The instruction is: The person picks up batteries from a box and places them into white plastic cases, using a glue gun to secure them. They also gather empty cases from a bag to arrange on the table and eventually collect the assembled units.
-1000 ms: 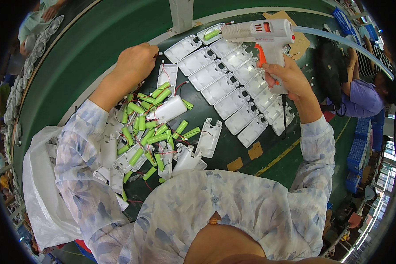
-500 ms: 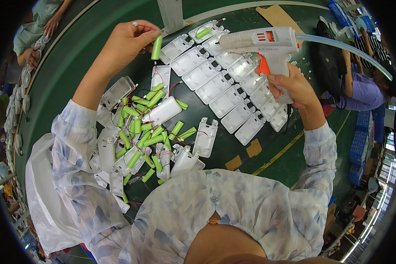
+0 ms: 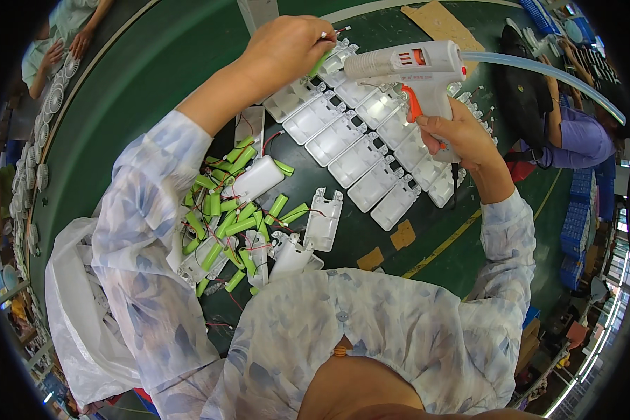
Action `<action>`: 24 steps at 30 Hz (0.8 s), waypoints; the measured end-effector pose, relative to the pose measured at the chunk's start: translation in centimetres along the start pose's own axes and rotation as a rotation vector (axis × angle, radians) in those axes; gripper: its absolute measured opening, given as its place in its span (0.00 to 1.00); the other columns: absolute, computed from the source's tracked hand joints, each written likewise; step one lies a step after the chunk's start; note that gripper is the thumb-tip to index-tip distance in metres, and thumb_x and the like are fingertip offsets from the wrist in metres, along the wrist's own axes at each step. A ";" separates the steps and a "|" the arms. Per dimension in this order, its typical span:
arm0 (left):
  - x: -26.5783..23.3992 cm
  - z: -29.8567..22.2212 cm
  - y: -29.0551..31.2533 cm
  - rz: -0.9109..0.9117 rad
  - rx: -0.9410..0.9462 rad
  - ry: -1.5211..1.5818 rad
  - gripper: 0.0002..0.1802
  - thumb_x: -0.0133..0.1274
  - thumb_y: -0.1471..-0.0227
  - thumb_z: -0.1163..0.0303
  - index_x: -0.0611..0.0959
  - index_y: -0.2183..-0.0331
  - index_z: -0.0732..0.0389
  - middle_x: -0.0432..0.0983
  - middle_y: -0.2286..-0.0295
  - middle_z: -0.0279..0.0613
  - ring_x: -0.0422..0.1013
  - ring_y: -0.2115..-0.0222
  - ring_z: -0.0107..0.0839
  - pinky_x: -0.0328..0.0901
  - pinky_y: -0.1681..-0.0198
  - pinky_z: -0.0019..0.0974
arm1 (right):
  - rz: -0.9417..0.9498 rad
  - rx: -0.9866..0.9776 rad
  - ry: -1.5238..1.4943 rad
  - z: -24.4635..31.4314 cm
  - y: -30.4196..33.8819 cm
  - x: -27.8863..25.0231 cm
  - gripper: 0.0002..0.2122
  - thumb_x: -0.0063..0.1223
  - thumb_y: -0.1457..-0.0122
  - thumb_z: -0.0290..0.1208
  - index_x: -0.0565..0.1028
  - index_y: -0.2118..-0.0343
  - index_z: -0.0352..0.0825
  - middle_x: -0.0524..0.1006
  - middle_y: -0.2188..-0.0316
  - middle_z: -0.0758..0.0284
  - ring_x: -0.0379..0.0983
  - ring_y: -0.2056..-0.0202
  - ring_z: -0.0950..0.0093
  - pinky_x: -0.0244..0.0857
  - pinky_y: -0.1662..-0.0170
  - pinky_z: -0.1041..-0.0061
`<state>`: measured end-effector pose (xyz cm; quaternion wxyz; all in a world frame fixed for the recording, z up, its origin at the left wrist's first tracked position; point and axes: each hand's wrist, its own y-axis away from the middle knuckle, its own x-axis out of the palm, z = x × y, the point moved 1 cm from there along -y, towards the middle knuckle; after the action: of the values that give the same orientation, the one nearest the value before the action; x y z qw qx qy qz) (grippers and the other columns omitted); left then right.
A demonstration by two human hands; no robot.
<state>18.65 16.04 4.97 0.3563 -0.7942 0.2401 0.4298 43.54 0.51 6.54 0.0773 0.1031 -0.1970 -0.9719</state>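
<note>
My left hand (image 3: 290,47) reaches over the far end of the rows of white plastic housings (image 3: 352,159), fingers closed on a green cylindrical battery (image 3: 320,64). The battery slants down toward a housing partly covered by my hand. In my right hand (image 3: 462,133) is a white hot glue gun (image 3: 406,63) with an orange trigger (image 3: 412,105); its nozzle points left toward my left hand. A long translucent glue stick (image 3: 546,70) sticks out of the gun's back. My right fingers wrap its handle over the right side of the rows.
Loose green batteries with red wires (image 3: 241,224) lie piled at left among more housings (image 3: 323,220). A clear plastic bag (image 3: 84,315) is beside my left sleeve. Cardboard (image 3: 441,31) lies at the far side. Other people sit at far left and right, near white fan grilles (image 3: 52,98).
My left hand has moved right and away from me with the battery, from above the pile's far side to the far housings. The glue gun has shifted slightly left.
</note>
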 end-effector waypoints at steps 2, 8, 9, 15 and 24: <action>0.8 0.0 -0.6 -0.094 0.157 -0.099 0.06 0.56 0.51 0.71 0.82 0.68 0.60 0.78 0.65 0.41 0.73 0.63 0.39 0.68 0.61 0.40 | -0.015 -0.003 -0.009 -0.1 0.1 -0.1 0.12 0.54 0.45 0.32 0.72 0.62 0.30 0.69 0.84 0.72 0.64 0.82 0.82 0.55 0.77 0.81; 4.0 -0.2 -2.6 -0.295 0.397 -0.110 0.06 0.58 0.56 0.71 0.84 0.75 0.64 0.73 0.55 0.50 0.63 0.47 0.49 0.59 0.44 0.48 | -0.008 -0.056 -0.106 -0.9 0.5 -0.1 0.14 0.56 0.46 0.32 0.72 0.60 0.29 0.71 0.77 0.69 0.66 0.81 0.80 0.59 0.76 0.81; 4.2 -0.5 -2.9 -0.141 0.265 -0.115 0.05 0.57 0.57 0.72 0.84 0.77 0.64 0.71 0.51 0.51 0.59 0.43 0.51 0.56 0.41 0.50 | -0.040 -0.071 -0.122 -1.1 0.5 -0.1 0.15 0.56 0.46 0.33 0.73 0.58 0.29 0.71 0.80 0.69 0.66 0.82 0.81 0.58 0.77 0.82; 5.6 -0.6 -3.2 -0.024 0.181 -0.130 0.05 0.58 0.58 0.71 0.85 0.76 0.62 0.67 0.46 0.50 0.53 0.39 0.50 0.47 0.37 0.60 | -0.052 -0.052 -0.093 -1.3 1.1 -0.4 0.18 0.57 0.46 0.35 0.73 0.55 0.27 0.72 0.83 0.70 0.65 0.84 0.81 0.57 0.77 0.83; 7.9 1.4 -2.0 -0.356 0.374 -0.348 0.07 0.59 0.58 0.70 0.86 0.72 0.60 0.67 0.47 0.48 0.52 0.38 0.48 0.46 0.37 0.62 | -0.028 -0.061 -0.142 -1.6 0.8 -0.4 0.16 0.56 0.46 0.33 0.72 0.58 0.29 0.71 0.80 0.69 0.66 0.82 0.81 0.59 0.77 0.81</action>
<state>23.33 17.80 -1.59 0.6016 -0.6591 0.1076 0.4384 44.38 -0.75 5.45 0.0524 0.0341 -0.1706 -0.9834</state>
